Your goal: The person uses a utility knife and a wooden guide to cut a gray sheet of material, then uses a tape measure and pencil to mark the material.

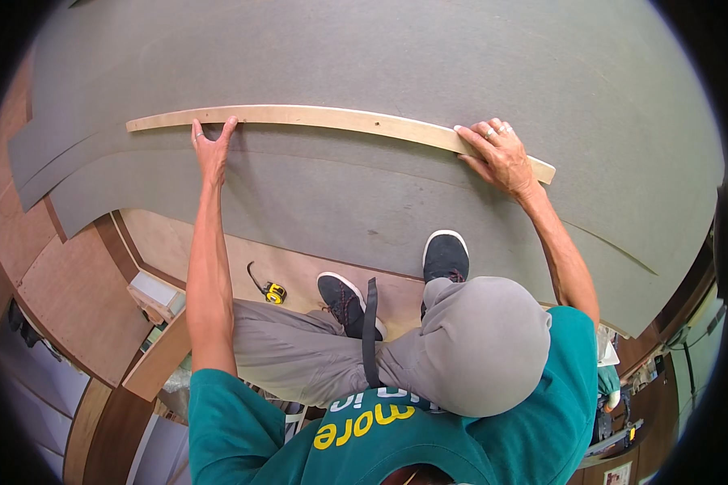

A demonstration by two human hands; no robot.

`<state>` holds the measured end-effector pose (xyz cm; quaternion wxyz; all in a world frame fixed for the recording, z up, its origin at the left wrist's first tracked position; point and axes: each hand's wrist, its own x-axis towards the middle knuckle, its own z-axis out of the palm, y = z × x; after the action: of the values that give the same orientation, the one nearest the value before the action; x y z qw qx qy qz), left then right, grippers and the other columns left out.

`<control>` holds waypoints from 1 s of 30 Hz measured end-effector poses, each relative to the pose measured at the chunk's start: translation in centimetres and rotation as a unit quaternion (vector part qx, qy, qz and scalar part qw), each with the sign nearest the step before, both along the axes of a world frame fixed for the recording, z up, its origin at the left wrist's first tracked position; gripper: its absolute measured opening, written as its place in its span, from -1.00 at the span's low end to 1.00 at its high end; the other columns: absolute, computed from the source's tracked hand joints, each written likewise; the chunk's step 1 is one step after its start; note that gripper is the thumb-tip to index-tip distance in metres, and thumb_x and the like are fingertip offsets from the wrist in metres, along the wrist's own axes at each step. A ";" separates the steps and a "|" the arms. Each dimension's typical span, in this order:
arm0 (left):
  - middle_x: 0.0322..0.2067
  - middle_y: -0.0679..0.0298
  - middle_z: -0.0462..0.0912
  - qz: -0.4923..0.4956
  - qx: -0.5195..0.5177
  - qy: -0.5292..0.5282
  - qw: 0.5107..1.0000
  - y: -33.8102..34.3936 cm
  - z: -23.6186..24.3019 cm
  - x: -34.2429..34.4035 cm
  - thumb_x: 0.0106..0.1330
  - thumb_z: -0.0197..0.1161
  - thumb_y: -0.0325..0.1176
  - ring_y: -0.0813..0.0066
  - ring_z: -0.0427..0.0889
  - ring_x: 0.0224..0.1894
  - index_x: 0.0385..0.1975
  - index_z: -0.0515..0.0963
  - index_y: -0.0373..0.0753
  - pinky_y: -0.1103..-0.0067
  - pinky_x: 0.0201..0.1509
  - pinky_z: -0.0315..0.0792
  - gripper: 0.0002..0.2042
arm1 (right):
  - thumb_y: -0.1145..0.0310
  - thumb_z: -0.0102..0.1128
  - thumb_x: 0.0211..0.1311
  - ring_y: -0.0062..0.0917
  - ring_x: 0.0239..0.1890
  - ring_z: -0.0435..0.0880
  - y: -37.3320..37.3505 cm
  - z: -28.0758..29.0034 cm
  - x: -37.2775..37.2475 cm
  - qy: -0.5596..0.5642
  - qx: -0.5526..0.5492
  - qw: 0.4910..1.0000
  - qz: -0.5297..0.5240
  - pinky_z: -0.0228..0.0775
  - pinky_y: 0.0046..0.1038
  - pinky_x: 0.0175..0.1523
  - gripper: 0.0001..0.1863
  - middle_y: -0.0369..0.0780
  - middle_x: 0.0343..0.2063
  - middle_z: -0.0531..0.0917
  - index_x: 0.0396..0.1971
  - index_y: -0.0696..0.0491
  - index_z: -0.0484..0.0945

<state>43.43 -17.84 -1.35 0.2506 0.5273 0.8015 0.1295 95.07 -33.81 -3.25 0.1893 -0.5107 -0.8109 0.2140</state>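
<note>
A long pale wooden strip (323, 118) with small dark holes lies across a large grey sheet (356, 65), its ends reaching left and right. My left hand (212, 149) holds the strip's near edge toward the left end, thumb and a ringed finger set apart along it. Near the right end, my right hand (497, 155) is wrapped over the strip, thumb and fingers resting on its face and edge. Both forearms are stretched forward over the sheet.
My shoes (445, 255) stand by the sheet's near edge. On the plywood (299, 275) lies a yellow and black tape measure (275, 293), its blade partly out. Wooden boards (77, 283) are at the left. Tools and shelving (615, 436) are at the lower right.
</note>
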 end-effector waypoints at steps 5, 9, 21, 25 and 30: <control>0.44 -0.06 -0.03 -0.003 0.002 0.007 1.000 0.0 -0.1 0.0 -0.02 0.47 0.21 0.11 0.00 0.48 0.41 -0.02 -0.47 0.36 0.51 0.00 0.17 | 0.25 0.42 0.03 -0.40 -0.18 0.49 0.0 -0.1 0.0 0.002 -0.005 1.000 -0.004 0.37 -0.35 -0.10 -0.47 -0.26 -0.23 0.54 0.05 0.03 0.54; 0.44 -0.07 -0.01 -0.007 0.001 0.016 1.000 0.1 -0.1 -0.1 -0.03 0.48 0.22 0.11 0.01 0.48 0.41 -0.01 -0.48 0.36 0.51 0.00 0.18 | 0.26 0.42 0.04 -0.39 -0.18 0.49 0.1 -0.2 0.0 0.003 -0.010 1.000 -0.004 0.38 -0.34 -0.09 -0.48 -0.26 -0.22 0.54 0.05 0.03 0.55; 0.35 -0.13 0.19 -0.040 0.048 -0.007 0.998 0.2 -1.8 -1.9 -0.04 0.52 0.13 0.10 0.14 0.43 0.35 0.11 -0.52 0.34 0.48 0.05 0.10 | 0.35 0.39 0.01 -0.25 -0.18 0.50 0.6 1.0 -0.3 0.014 -0.001 1.000 0.002 0.41 -0.24 0.01 -0.44 -0.18 -0.25 0.53 0.10 0.03 0.51; 0.43 -0.04 0.03 0.003 0.030 0.002 1.000 0.2 -1.0 0.1 -0.08 0.53 0.16 0.12 0.05 0.47 0.41 0.03 -0.43 0.32 0.49 0.06 0.16 | 0.38 0.42 -0.07 -0.25 -0.17 0.48 0.1 0.8 -0.1 0.024 -0.007 1.000 -0.014 0.38 -0.23 -0.03 -0.41 -0.18 -0.24 0.53 0.07 0.06 0.52; 0.45 0.00 -0.04 0.025 0.025 -0.019 0.999 -0.2 0.1 0.3 -0.08 0.51 0.19 0.15 0.00 0.48 0.43 0.00 -0.40 0.33 0.49 0.06 0.18 | 0.39 0.43 -0.08 -0.25 -0.16 0.47 0.5 0.7 -0.3 0.023 -0.013 1.000 -0.009 0.38 -0.23 -0.04 -0.42 -0.19 -0.22 0.53 0.06 0.07 0.52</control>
<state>43.72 -18.00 -1.30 0.2494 0.5109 0.8058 0.1656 94.82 -33.32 -2.57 0.2034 -0.5156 -0.7986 0.2345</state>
